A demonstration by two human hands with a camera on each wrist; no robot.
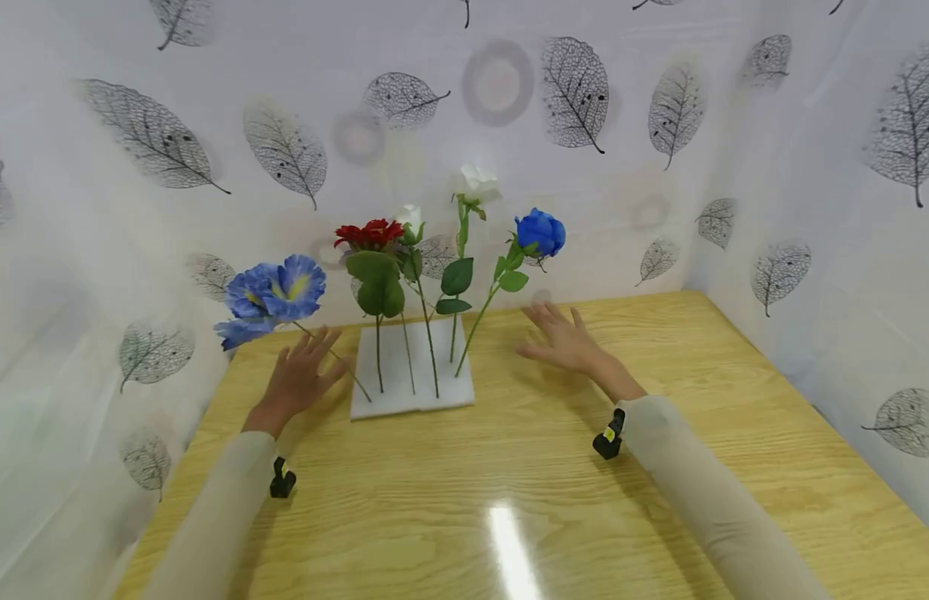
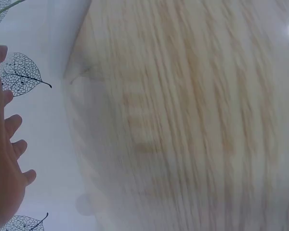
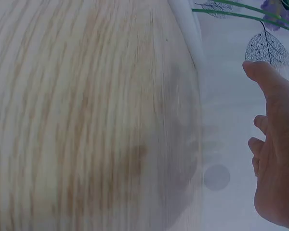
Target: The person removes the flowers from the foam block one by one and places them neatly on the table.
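A white foam block (image 1: 412, 379) lies on the wooden table (image 1: 509, 467) near the back wall, with several artificial flowers stuck upright in it: a red flower (image 1: 370, 234), two white roses (image 1: 476, 183), a blue rose (image 1: 541, 232) and a large blue-purple flower (image 1: 272, 293) leaning left. My left hand (image 1: 302, 377) hovers open just left of the block, below the leaning flower's stem, fingers spread. My right hand (image 1: 565, 337) is open to the right of the block, fingers straight, holding nothing. The wrist views show each open hand (image 2: 5, 159) (image 3: 274, 159) over blurred table wood.
Leaf-patterned white curtain (image 1: 659, 125) walls the table at back, left and right. A glare streak (image 1: 512, 550) lies on the near table surface. Small black wrist cameras (image 1: 608, 437) sit on both beige sleeves.
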